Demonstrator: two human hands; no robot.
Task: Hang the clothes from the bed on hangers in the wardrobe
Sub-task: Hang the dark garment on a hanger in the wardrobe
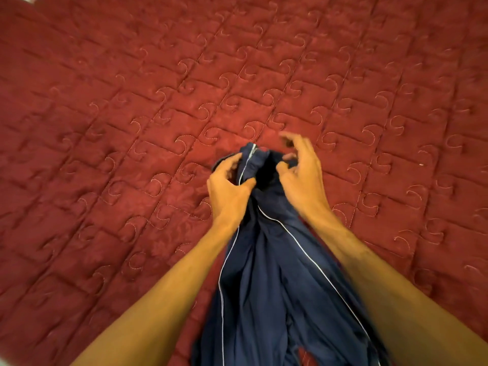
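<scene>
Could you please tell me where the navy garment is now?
The garment is low and centre in the head view, over the quilt; the left hand grips its top, right hand alongside.

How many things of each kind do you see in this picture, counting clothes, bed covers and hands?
navy garment, white piping: 1
red quilted bed cover: 1
Hands: 2. The left hand grips the navy garment; the right hand is at its top, its grip too blurred to tell.
Total: 4
</scene>
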